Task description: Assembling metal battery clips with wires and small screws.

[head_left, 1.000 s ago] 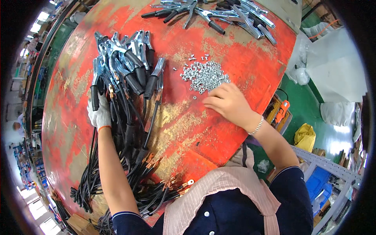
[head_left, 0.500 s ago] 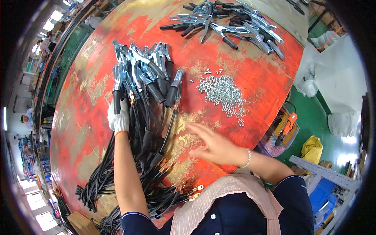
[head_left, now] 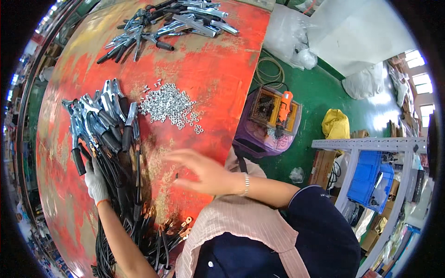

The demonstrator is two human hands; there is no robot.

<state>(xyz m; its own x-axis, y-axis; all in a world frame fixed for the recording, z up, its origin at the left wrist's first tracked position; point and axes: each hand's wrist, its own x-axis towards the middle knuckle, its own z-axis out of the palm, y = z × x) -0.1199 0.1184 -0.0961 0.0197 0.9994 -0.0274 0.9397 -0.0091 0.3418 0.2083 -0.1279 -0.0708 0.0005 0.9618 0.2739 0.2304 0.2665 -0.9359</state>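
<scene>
My left hand (head_left: 96, 184), in a white glove with an orange cuff edge, is at the left side of a bundle of black cables (head_left: 121, 199). Its fingers curl in among the cables and clamp handles; what they hold is partly hidden. Beside its fingertips hangs a black clamp handle (head_left: 78, 161). Metal spring clamps with black handles (head_left: 95, 113) lie piled at the far end of the cables. My right hand (head_left: 199, 172), bare and blurred, hovers over the tabletop with thumb and fingers apart, holding nothing. Copper cable lugs (head_left: 186, 222) show near my apron.
A heap of small metal nuts (head_left: 169, 105) lies beyond my right hand, a few screws beside it. More clamps (head_left: 185, 21) lie at the far side of the worn red table (head_left: 218, 83). Right of it stand a purple bin (head_left: 264, 141) with an orange-handled tool (head_left: 285, 107) and a grey rack (head_left: 366, 144).
The view has turned rightward, so the table and its things sit further left. My right hand stays empty over the table; my left hand stays by the cables.
</scene>
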